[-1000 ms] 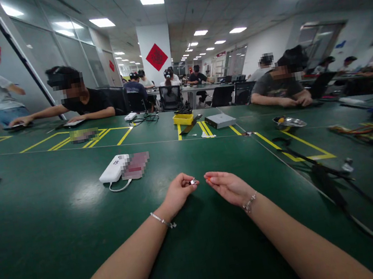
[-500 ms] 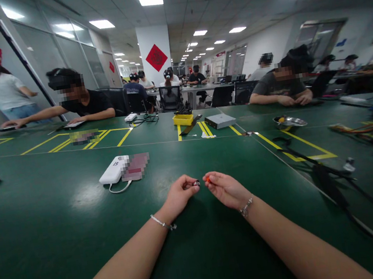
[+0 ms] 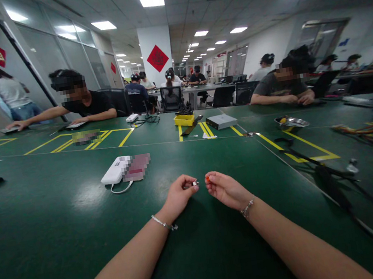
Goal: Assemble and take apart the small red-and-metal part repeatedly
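Just over the green table, my left hand (image 3: 180, 193) pinches a small silvery metal piece (image 3: 196, 183) between thumb and fingers, its end sticking out to the right. Opposite it, my right hand (image 3: 228, 188) grips a small orange piece (image 3: 208, 179) at its fingertips. A narrow gap separates the two pieces. Both are too small for me to tell their exact kind, and the fingers cover part of each.
Ahead on the left lies a white power bank (image 3: 116, 170) with a short cable. Farther back are a yellow bin (image 3: 184, 120), a grey box (image 3: 221, 121) and a metal dish (image 3: 292, 122). Black cables (image 3: 326, 174) run along the right. People sit across the table.
The gap between the two small pieces is slightly wider, and more of the metal piece shows a pale face. Both hands keep their pinch.
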Demonstrator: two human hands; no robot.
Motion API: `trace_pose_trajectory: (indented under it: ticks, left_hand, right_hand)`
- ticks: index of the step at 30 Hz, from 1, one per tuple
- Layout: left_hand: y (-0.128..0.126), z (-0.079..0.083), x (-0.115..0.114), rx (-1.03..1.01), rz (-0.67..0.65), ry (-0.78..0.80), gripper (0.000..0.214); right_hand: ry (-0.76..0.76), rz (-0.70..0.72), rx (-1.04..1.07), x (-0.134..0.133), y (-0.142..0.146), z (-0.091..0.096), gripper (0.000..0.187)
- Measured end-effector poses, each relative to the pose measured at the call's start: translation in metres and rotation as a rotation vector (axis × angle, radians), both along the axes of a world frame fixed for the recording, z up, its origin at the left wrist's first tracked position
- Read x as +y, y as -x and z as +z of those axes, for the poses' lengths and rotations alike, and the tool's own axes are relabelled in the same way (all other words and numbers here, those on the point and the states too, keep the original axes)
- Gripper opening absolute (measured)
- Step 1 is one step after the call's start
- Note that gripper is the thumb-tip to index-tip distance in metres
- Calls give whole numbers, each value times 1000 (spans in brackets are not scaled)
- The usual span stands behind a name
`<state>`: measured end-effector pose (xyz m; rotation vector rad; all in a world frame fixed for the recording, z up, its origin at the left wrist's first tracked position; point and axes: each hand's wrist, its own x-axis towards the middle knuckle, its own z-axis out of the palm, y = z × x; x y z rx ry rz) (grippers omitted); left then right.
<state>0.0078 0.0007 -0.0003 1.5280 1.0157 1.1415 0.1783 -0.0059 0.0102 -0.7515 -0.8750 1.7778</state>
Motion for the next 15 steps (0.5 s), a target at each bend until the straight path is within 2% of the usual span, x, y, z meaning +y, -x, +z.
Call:
trace_pose_trajectory:
  ticks: [5, 11, 15]
  left_hand:
    - [0, 0, 0, 30, 31, -42, 17]
    - [0, -3, 1, 9, -4, -40, 16]
    - [-1, -3, 1, -29, -32, -14, 15]
  right_hand:
    - [11, 68, -50, -1, 2, -2, 17]
    - [65, 59, -42, -2, 5, -2, 25]
    - [64, 82, -13, -1, 4, -3, 22]
